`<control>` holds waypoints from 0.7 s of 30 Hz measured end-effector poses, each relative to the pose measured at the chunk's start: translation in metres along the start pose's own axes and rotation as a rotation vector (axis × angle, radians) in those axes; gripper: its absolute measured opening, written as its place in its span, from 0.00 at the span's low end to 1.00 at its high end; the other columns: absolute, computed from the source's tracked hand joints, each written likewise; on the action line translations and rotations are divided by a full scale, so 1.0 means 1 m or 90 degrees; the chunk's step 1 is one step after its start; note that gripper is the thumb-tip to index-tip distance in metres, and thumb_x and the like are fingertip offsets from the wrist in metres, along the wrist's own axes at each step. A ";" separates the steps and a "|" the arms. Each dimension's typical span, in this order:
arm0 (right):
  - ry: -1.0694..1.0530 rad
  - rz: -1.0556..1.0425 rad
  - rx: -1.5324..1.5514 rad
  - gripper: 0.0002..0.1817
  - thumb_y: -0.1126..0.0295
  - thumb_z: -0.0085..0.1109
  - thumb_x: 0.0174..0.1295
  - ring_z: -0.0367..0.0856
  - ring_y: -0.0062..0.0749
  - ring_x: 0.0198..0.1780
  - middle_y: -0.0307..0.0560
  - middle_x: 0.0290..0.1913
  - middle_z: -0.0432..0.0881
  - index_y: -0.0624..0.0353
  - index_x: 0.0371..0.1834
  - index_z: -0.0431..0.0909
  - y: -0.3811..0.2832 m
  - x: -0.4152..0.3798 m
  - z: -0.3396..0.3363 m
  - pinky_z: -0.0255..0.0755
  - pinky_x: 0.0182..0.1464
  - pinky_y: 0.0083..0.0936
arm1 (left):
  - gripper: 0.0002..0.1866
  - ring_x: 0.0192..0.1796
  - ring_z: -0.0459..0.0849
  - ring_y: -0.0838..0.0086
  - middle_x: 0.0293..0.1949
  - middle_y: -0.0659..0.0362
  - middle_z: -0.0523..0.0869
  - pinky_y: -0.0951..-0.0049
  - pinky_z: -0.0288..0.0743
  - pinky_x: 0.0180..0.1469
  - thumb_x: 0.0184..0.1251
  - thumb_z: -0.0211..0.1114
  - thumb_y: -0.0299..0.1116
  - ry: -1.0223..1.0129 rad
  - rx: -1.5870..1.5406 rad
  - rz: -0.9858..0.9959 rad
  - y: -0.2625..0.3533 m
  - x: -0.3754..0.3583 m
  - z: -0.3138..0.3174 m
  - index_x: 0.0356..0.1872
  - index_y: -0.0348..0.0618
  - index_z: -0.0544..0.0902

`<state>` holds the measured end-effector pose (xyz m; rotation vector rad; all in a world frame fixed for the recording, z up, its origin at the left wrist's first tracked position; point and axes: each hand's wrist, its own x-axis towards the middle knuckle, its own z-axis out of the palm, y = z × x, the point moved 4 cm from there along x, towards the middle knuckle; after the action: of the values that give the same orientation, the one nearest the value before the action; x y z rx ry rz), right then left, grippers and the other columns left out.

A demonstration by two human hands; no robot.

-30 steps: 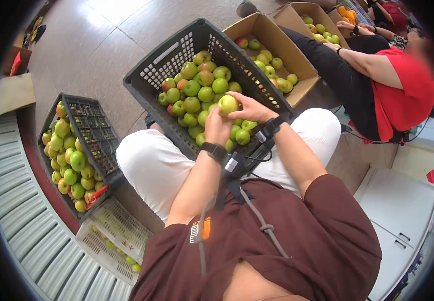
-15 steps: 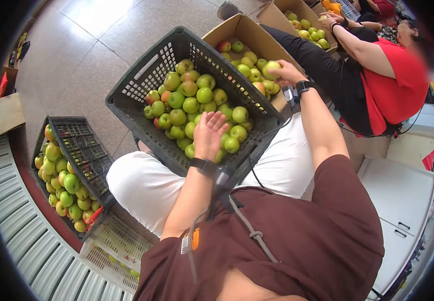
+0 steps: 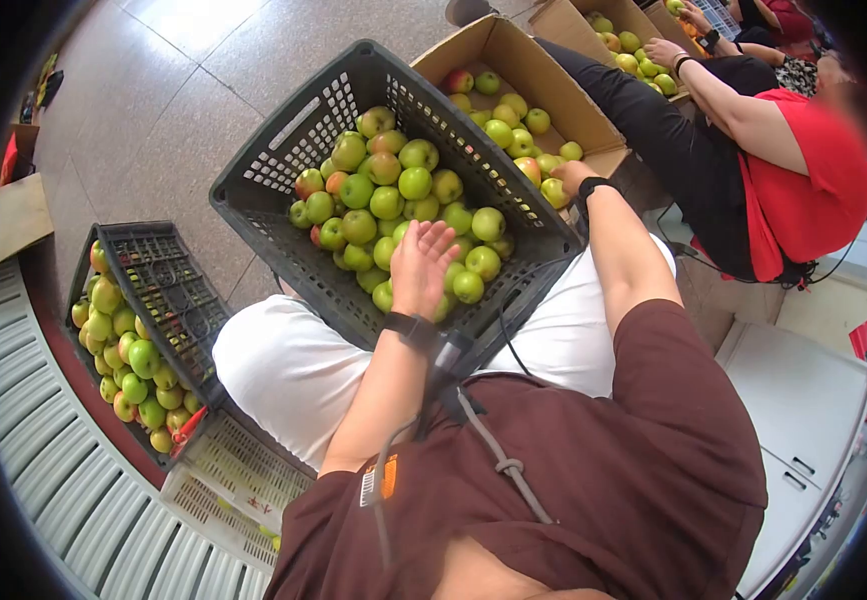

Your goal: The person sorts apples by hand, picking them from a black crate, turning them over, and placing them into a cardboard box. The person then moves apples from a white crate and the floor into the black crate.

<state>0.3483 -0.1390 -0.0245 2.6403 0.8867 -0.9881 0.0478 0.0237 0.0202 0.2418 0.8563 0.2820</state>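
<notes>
My left hand [image 3: 421, 265], its palm turned up and fingers loosely spread, is over the green and reddish apples [image 3: 385, 203] in the black plastic crate [image 3: 263, 225]. Nothing lies in that palm. At the near edge of the cardboard box [image 3: 583, 110], my right hand [image 3: 577, 178] reaches in with its fingers extended, and I see no apple gripped in it. Close beside those fingers sits a yellow-green apple [image 3: 553, 193]. More apples [image 3: 511, 125] lie in the box, some hidden by the crate wall.
A second black crate [image 3: 168, 290] of apples stands tilted at left, beside a white plastic crate [image 3: 243, 460] and a slatted surface [image 3: 43, 440]. A person in a red top [image 3: 803, 180] sits at right, by another box of apples [image 3: 633, 55]. A cable crosses my lap.
My right hand has moved down and slightly right, and the apple it held is out of its grasp. My left hand stays nearly still. The seated person's hands have shifted.
</notes>
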 end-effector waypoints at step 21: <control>-0.309 -0.283 -0.210 0.27 0.63 0.70 0.35 0.79 0.41 0.46 0.53 0.42 0.81 0.63 0.42 0.79 -0.212 -0.063 0.133 0.74 0.46 0.32 | 0.12 0.21 0.66 0.79 0.22 0.65 0.69 0.76 0.59 0.21 0.62 0.52 0.42 0.225 0.214 0.145 0.008 0.011 -0.048 0.30 0.44 0.70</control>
<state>0.1134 -0.0461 -0.0779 1.8471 1.3862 -1.3598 0.0166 0.0391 -0.0159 0.6179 1.2297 0.4003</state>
